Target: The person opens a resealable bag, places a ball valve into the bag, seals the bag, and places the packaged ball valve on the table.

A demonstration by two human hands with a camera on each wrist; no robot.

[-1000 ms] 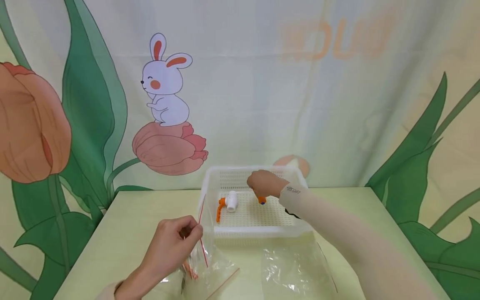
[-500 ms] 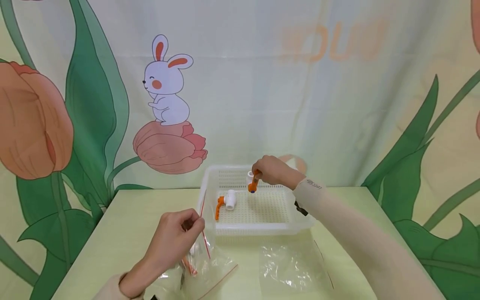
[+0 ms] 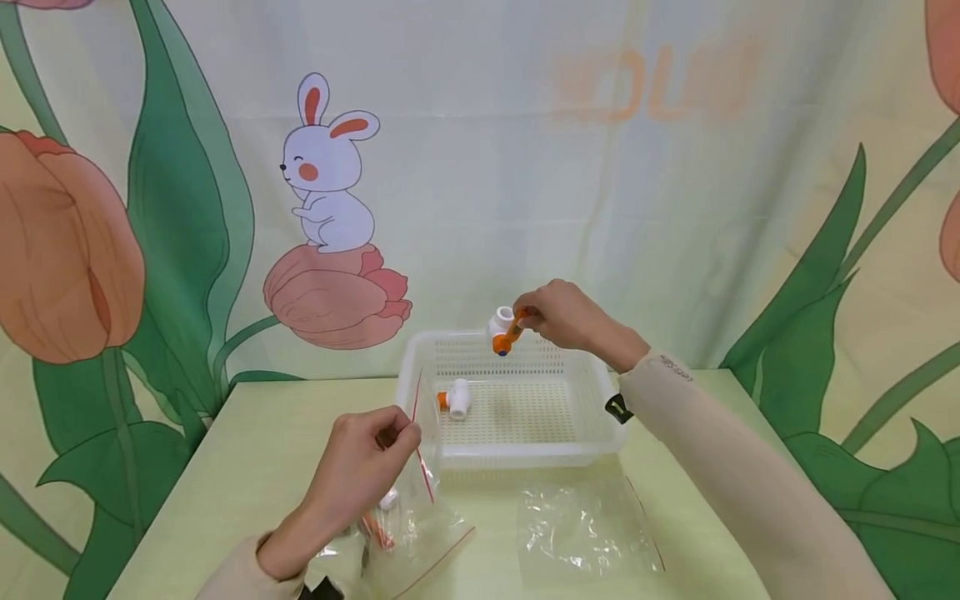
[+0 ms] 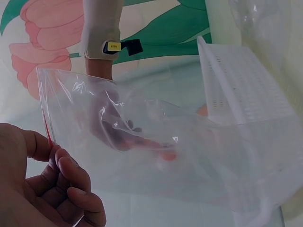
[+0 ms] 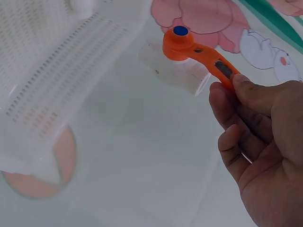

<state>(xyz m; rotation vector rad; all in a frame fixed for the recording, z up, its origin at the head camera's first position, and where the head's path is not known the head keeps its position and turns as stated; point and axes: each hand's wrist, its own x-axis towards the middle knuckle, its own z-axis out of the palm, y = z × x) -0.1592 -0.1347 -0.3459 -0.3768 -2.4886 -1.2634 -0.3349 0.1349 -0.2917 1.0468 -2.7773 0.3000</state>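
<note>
R hand [image 3: 566, 317]: thumb & fingers drawn to a pinch on the lever end of a tap valve [image 3: 501, 332]; other fingers bent, nothing else in grip. Valve is off the table, in the air; head view puts it at approx. 12 o'clock of the white basket [image 3: 525, 454], overlapping the far rim. R wrist view confirms valve and basket apart. Orange lever [image 5: 203, 54] has a blue cap on its hub; white body [image 5: 184, 73] sits just beside the lever.

L hand [image 3: 367, 462]: approx. 8 o'clock of basket. Thumb & forefinger pinch the edge of a clear bag [image 4: 123, 170] at its red strip [image 4: 47, 130]; remaining fingers loosely curled. Bag hangs b/w L hand and basket, covering part of the basket's 9 o'clock side in head view.

Inside basket, toward 9 o'clock: second valve [image 3: 459, 400], white w/ orange part, resting on the floor.

On table [image 3: 247, 450]: flat clear bag [image 3: 570, 533] at approx. 5 o'clock of basket, red-edged. B/w 7 & 8 o'clock, an orange piece [image 3: 378, 533] shows thru clear plastic; can't tell which bag holds it.

Bkgd.: printed cloth w/ rabbit [image 3: 333, 183], b/w 10 & 11 o'clock of basket.
</note>
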